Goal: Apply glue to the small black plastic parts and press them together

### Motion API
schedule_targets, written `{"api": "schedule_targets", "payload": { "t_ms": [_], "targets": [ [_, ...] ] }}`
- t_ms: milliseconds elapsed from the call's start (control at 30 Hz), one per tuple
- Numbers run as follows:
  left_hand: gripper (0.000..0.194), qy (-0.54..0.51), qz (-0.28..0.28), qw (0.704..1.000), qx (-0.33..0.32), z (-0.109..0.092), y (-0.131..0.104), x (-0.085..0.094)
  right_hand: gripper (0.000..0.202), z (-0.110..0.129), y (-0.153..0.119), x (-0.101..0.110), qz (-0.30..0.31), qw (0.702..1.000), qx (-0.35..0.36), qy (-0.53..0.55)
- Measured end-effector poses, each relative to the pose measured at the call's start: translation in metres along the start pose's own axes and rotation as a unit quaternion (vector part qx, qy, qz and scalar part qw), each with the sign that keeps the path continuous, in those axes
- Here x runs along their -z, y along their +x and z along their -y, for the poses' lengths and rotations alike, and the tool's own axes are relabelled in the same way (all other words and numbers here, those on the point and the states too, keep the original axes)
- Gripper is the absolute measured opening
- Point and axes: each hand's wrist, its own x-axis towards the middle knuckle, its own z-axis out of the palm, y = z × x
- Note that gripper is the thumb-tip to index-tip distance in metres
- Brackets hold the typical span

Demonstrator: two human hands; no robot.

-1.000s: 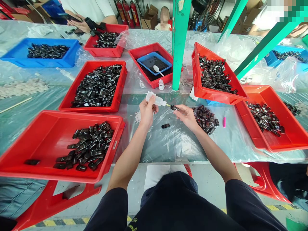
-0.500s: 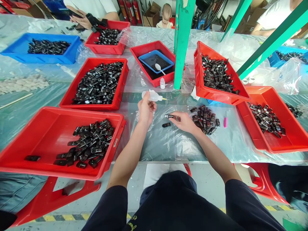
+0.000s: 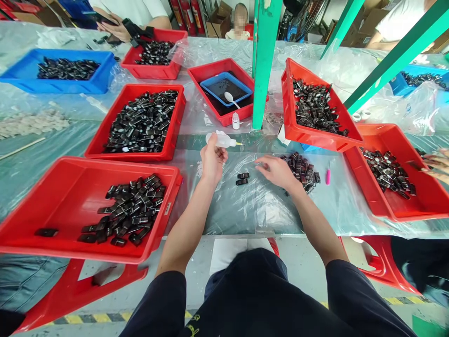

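My left hand point(image 3: 212, 161) is wrapped round a white squeeze bottle point(image 3: 224, 140) whose thin yellowish tip points right. Below and right of that tip, two black parts point(image 3: 242, 179) lie one above the other on the plastic-covered table point(image 3: 266, 215). My right hand point(image 3: 275, 169) is over the table to their right, fingers apart and holding nothing. Close beside it on the right is a pile of dark parts point(image 3: 305, 171), partly hidden by the hand. A pink-handled tool point(image 3: 328, 177) lies right of the pile.
Red trays of black parts stand at left point(image 3: 70, 201) and right point(image 3: 424, 187). A green post point(image 3: 263, 70) rises beyond my hands, near a small bottle point(image 3: 235, 121) and a red tray with a blue tray point(image 3: 224, 77) inside. Another person's hand point(image 3: 437, 164) is at far right.
My right hand has let go of a black part, which now lies above the other one, and has moved right. Another person's hand has appeared at the far right.
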Motion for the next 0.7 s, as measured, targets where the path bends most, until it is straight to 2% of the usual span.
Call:
{"api": "schedule_targets", "payload": {
  "t_ms": [133, 233, 300, 500, 700],
  "targets": [
    [0.044, 0.003, 0.001, 1.0, 0.006, -0.001, -0.002, -0.002, 0.032, -0.028, -0.002, 0.02, -0.089, 0.992, -0.055, -0.069],
    [0.044, 0.003, 0.006, 1.0, 0.003, -0.001, -0.001, -0.001, 0.039, -0.045, -0.005, 0.024, -0.067, 0.989, -0.078, -0.11],
    [0.045, 0.006, 0.003, 1.0, 0.001, -0.001, -0.001, 0.0, 0.037, -0.051, -0.007, 0.023, -0.04, 0.987, -0.101, -0.12],
    [0.046, 0.011, -0.003, 1.0, 0.0, -0.001, 0.001, 0.001, 0.02, -0.052, -0.005, 0.021, -0.032, 0.983, -0.133, -0.118],
    [0.046, 0.014, -0.004, 1.0, -0.002, -0.001, 0.0, 0.001, 0.03, -0.041, 0.002, 0.016, -0.048, 0.99, -0.116, -0.066]
  ]
}}
